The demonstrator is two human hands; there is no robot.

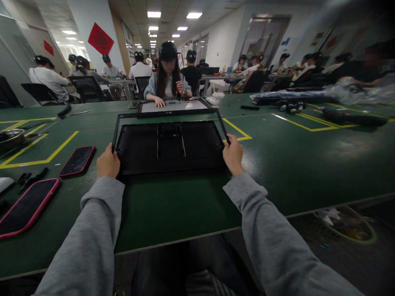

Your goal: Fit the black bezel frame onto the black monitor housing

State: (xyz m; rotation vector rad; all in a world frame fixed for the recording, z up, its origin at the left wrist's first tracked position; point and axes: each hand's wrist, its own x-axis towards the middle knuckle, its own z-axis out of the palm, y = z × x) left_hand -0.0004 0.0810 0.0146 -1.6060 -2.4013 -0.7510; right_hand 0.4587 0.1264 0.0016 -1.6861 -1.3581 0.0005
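Note:
A thin black monitor bezel frame (168, 113) is held up by its two sides, tilted over a black plastic monitor back cover (139, 149). My left hand (108, 162) is closed around the frame's left side. Around its right side my right hand (233, 154) is closed in the same way. The back cover lies flat on the green table (174, 212), with a recess and two light metal strips in its middle. Whether the frame's lower ends touch the cover is hard to tell.
Two red-cased phones (77, 161) lie left, near a metal bowl (3, 138). A co-worker (168, 78) sits opposite behind a pale panel (191, 104). A plastic cup (217, 97), a dark power tool (352, 115) and plastic wrap (351, 89) are to the right. A basket (346, 226) stands below.

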